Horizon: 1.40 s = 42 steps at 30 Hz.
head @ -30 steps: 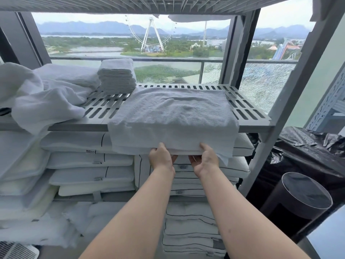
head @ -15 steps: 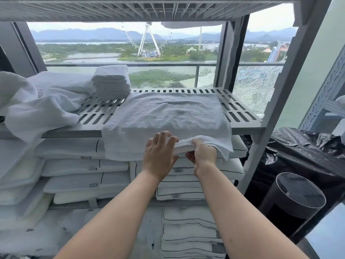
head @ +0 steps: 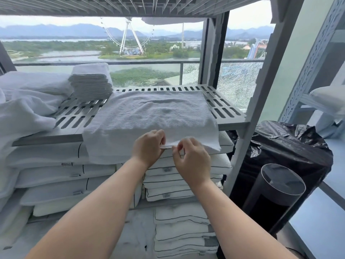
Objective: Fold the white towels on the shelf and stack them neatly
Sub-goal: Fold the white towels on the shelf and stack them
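Note:
A white towel point(head: 156, 113) lies spread over the grey slotted shelf point(head: 224, 107), its near part hanging over the front edge. My left hand point(head: 149, 146) and my right hand point(head: 192, 157) are close together at the middle of that hanging edge, each pinching the hem. A neat stack of folded white towels point(head: 91, 81) stands at the back left of the shelf. Unfolded white towels point(head: 26, 107) are heaped at the far left.
Pillows point(head: 50, 176) fill the lower shelves under the towel. A black plastic bag point(head: 291, 146) and a dark round bin point(head: 276, 195) stand to the right of the shelf post point(head: 250, 128). An upper shelf hangs close overhead. A window is behind.
My hands have moved closer together along the hanging edge. My left hand went from lying over the cloth to pinching the hem beside my right.

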{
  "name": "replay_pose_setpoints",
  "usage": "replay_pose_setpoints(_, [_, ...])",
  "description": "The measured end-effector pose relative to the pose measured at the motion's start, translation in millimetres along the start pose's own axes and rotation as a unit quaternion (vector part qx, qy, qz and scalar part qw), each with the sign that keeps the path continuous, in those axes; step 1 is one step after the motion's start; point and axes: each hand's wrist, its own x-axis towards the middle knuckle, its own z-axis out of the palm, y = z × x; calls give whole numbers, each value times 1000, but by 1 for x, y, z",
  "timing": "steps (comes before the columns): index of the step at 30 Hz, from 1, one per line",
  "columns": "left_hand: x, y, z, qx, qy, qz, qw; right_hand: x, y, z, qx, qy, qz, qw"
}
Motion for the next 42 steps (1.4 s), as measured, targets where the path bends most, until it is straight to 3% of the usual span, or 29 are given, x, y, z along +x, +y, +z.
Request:
replay_pose_setpoints(5, [5,3,-1,17,-6,6,1000,5,11,10,-125,-98,-11,987])
replay_pose_setpoints(9, [8,4,0,42,-20,4,999,18,12,15,-134,-137,10,981])
replay_pose_setpoints(21, [3,4,-10,109,-23,78,991,32,13,15,-62,-142,36,987])
replay_pose_setpoints(28, [-2,6,-11,151,-28,40,987,30,18,14,-90,-140,13,986])
replay_pose_setpoints(35, [-7,10,-14,179,-47,31,982,30,22,10,-84,-157,42,983])
replay_pose_setpoints(42, [-20,1,-28,197,-35,-29,979,32,25,1,-120,-138,59,981])
